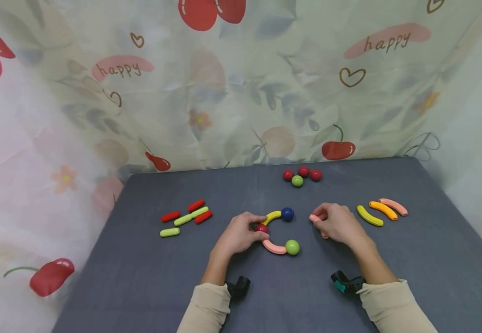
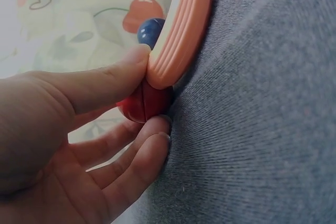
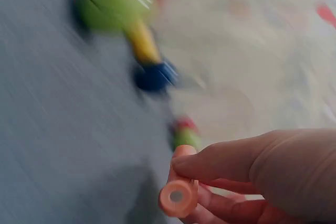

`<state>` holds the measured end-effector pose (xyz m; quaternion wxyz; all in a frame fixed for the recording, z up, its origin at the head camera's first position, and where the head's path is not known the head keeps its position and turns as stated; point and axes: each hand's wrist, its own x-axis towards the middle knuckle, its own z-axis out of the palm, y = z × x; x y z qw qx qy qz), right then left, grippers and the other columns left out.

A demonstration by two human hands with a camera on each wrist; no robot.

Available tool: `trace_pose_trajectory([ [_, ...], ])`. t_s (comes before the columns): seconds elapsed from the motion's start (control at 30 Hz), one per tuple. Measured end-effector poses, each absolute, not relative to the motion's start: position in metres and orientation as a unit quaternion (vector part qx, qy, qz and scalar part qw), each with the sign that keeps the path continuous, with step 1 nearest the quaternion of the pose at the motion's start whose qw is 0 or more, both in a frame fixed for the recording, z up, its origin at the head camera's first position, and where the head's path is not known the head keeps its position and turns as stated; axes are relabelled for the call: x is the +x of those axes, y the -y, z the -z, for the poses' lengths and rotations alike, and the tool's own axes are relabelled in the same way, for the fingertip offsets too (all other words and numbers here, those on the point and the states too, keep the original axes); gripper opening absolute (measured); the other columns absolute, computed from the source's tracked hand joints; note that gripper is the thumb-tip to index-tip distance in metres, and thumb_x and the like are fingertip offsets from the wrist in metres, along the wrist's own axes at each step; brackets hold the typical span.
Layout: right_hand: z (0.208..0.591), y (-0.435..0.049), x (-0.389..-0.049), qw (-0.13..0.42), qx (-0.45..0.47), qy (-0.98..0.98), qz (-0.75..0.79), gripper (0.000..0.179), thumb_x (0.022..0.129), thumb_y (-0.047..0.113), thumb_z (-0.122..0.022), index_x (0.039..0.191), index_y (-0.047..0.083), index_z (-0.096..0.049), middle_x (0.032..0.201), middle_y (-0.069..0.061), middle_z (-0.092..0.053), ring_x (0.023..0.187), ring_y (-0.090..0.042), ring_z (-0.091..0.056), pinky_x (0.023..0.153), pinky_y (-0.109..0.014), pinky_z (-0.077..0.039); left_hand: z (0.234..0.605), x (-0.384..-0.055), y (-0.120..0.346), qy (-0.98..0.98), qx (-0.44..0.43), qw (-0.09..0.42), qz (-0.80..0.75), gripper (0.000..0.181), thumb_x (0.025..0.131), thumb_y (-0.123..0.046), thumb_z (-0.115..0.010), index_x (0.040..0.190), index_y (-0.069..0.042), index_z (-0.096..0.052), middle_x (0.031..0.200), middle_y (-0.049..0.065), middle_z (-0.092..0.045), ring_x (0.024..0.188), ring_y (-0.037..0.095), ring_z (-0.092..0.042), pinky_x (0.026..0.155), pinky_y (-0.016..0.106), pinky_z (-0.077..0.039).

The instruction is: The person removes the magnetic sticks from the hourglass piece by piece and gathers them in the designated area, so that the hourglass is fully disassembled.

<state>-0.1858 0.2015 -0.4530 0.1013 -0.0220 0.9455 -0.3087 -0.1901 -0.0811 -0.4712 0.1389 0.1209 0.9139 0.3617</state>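
My left hand (image 1: 240, 232) pinches a red ball (image 1: 261, 228) between thumb and fingers. From that ball a yellow curved rod (image 1: 272, 216) runs to a blue ball (image 1: 287, 214). On its near side a pink curved rod (image 1: 275, 248) leads to a green ball (image 1: 292, 247), so the pieces form an arc that opens to the right. In the left wrist view, the thumb tip lies at the joint of pink rod (image 2: 181, 32) and red ball. To the right of the arc, my right hand (image 1: 339, 224) pinches another pink curved rod (image 3: 179, 210), its holed end facing the right wrist camera.
Several short red and light green straight rods (image 1: 170, 232) lie at the left. Red balls (image 1: 316, 175) and a green ball (image 1: 297, 181) sit at the back. Yellow, orange (image 1: 383, 210) and pink curved rods are at the right. A printed curtain (image 1: 241, 92) hangs behind the grey table (image 1: 141, 286).
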Motion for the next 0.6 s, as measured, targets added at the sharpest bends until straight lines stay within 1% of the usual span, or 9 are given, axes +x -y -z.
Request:
trace_pose_trajectory([
  [0.1, 0.446, -0.234, -0.183, 0.073, -0.012, -0.952, 0.297, 0.030, 0.100, 0.025, -0.067, 0.115, -0.001, -0.067, 0.082, -0.006, -0.067, 0.059, -0.014, -0.058, 0.060, -0.030, -0.047, 0.472, -0.192, 0.080, -0.911, 0.129, 0.138, -0.367, 0.049, 0.088, -0.032, -0.081, 0.134, -0.024, -0.069, 0.128, 0.003, -0.066, 0.094, 0.015, -0.055, 0.082, 0.030, -0.049],
  [0.17, 0.447, -0.251, -0.179, 0.055, -0.022, -0.957, 0.283, 0.029, 0.100, 0.025, -0.066, 0.113, -0.002, -0.068, 0.080, -0.006, -0.067, 0.058, -0.014, -0.057, 0.060, -0.031, -0.046, 0.472, -0.191, 0.082, -0.908, 0.127, 0.140, -0.373, 0.048, 0.088, -0.031, -0.082, 0.134, -0.024, -0.069, 0.127, 0.003, -0.066, 0.092, 0.015, -0.056, 0.081, 0.030, -0.049],
  [0.27, 0.454, -0.272, -0.172, 0.018, -0.052, -0.966, 0.251, 0.025, 0.099, 0.021, -0.068, 0.108, -0.002, -0.071, 0.080, -0.005, -0.068, 0.060, -0.011, -0.057, 0.063, -0.032, -0.047, 0.472, -0.191, 0.083, -0.907, 0.121, 0.141, -0.378, 0.048, 0.088, -0.032, -0.082, 0.133, -0.024, -0.069, 0.126, 0.003, -0.065, 0.089, 0.015, -0.056, 0.078, 0.029, -0.048],
  [0.37, 0.460, -0.288, -0.169, -0.010, -0.060, -0.971, 0.231, 0.021, 0.098, 0.018, -0.068, 0.106, -0.001, -0.072, 0.078, -0.003, -0.068, 0.062, -0.010, -0.056, 0.065, -0.032, -0.046, 0.471, -0.191, 0.084, -0.905, 0.117, 0.141, -0.383, 0.048, 0.087, -0.031, -0.082, 0.133, -0.024, -0.069, 0.126, 0.003, -0.065, 0.088, 0.016, -0.056, 0.077, 0.029, -0.048],
  [0.43, 0.462, -0.296, -0.167, -0.014, -0.051, -0.973, 0.226, 0.020, 0.098, 0.017, -0.067, 0.105, -0.001, -0.072, 0.077, -0.002, -0.068, 0.062, -0.010, -0.055, 0.063, -0.031, -0.044, 0.471, -0.191, 0.084, -0.904, 0.116, 0.144, -0.386, 0.048, 0.088, -0.031, -0.082, 0.133, -0.025, -0.069, 0.127, 0.003, -0.065, 0.088, 0.016, -0.056, 0.077, 0.030, -0.048],
  [0.5, 0.463, -0.301, -0.167, -0.005, -0.036, -0.973, 0.227, 0.021, 0.099, 0.016, -0.066, 0.107, -0.002, -0.071, 0.076, -0.002, -0.067, 0.059, -0.010, -0.055, 0.060, -0.030, -0.041, 0.471, -0.191, 0.084, -0.903, 0.115, 0.148, -0.387, 0.048, 0.088, -0.032, -0.081, 0.134, -0.026, -0.069, 0.128, 0.002, -0.064, 0.089, 0.016, -0.056, 0.078, 0.030, -0.048],
  [0.6, 0.461, -0.305, -0.166, -0.001, -0.028, -0.976, 0.216, 0.023, 0.098, 0.016, -0.067, 0.109, -0.004, -0.070, 0.078, -0.005, -0.069, 0.058, -0.012, -0.057, 0.058, -0.031, -0.041, 0.471, -0.191, 0.084, -0.902, 0.114, 0.151, -0.388, 0.048, 0.089, -0.032, -0.081, 0.134, -0.027, -0.068, 0.130, 0.002, -0.064, 0.090, 0.016, -0.056, 0.080, 0.030, -0.048],
])
